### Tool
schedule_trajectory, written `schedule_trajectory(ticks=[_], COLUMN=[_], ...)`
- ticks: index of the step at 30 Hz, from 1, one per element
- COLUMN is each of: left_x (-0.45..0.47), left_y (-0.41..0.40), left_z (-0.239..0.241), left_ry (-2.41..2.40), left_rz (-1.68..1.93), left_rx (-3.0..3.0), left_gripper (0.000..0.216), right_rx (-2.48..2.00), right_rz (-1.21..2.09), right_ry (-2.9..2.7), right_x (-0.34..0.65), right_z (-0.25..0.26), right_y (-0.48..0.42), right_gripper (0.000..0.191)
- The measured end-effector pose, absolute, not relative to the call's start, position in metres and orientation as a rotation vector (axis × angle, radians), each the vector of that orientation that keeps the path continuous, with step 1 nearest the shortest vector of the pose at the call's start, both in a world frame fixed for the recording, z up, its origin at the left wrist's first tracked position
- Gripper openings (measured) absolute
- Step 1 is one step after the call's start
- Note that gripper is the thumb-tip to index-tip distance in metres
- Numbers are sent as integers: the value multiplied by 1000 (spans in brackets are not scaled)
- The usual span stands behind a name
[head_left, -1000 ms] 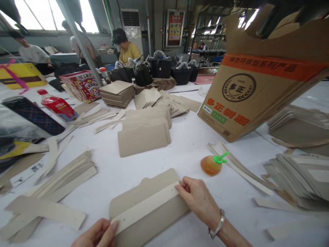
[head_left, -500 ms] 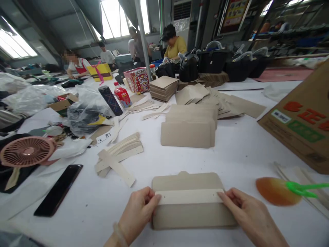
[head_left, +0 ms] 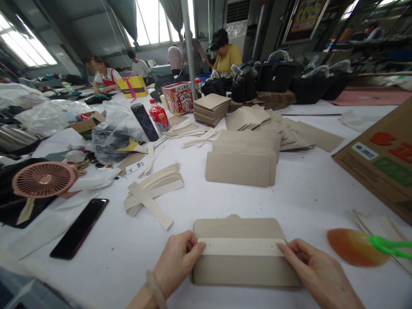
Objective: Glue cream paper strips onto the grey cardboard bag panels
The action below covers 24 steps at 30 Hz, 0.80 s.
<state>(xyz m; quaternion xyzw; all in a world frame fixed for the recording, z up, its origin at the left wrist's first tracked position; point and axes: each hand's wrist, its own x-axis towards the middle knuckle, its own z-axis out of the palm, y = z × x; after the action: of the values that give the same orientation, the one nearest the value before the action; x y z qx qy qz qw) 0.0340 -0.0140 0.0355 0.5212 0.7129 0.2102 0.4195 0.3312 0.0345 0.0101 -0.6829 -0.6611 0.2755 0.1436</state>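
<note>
A tan card panel [head_left: 244, 270] lies flat on the white table [head_left: 302, 201] just in front of me, with a pale card strip [head_left: 241, 247] laid across its middle. My left hand [head_left: 175, 262] pinches the strip's left end with curled fingers. My right hand [head_left: 313, 270] presses its fingertips on the strip's right end. A loose pile of similar pale strips [head_left: 154, 189] lies to the left, and a stack of tan panels [head_left: 243, 156] sits further back in the middle.
An orange glue bottle with a green nozzle [head_left: 357, 247] lies at right, below a large printed carton [head_left: 383, 165]. A black phone [head_left: 80, 227], a pink fan [head_left: 44, 179] and plastic bags [head_left: 112, 128] sit left. Other people [head_left: 227, 53] work at the far side, behind black handbags [head_left: 273, 75].
The view swung left and then steadied. The panel went from slanted to square in front of me, and my left hand moved up onto the strip's left end.
</note>
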Motion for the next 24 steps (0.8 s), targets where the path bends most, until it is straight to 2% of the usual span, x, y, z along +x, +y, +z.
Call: schedule_trajectory(ticks=[9,24], left_x=[36,35], left_y=[-13,-12], left_z=[35,33], left_ry=[1829,1886], left_rz=[487,360], left_rx=[1401,1551], left_gripper=[29,29], right_rx=[-1998,-1985], right_rz=[903,765], right_ry=[-1875,-1885], right_x=[333,325], right_z=[8,14], right_y=[33,31], right_gripper=[45,40])
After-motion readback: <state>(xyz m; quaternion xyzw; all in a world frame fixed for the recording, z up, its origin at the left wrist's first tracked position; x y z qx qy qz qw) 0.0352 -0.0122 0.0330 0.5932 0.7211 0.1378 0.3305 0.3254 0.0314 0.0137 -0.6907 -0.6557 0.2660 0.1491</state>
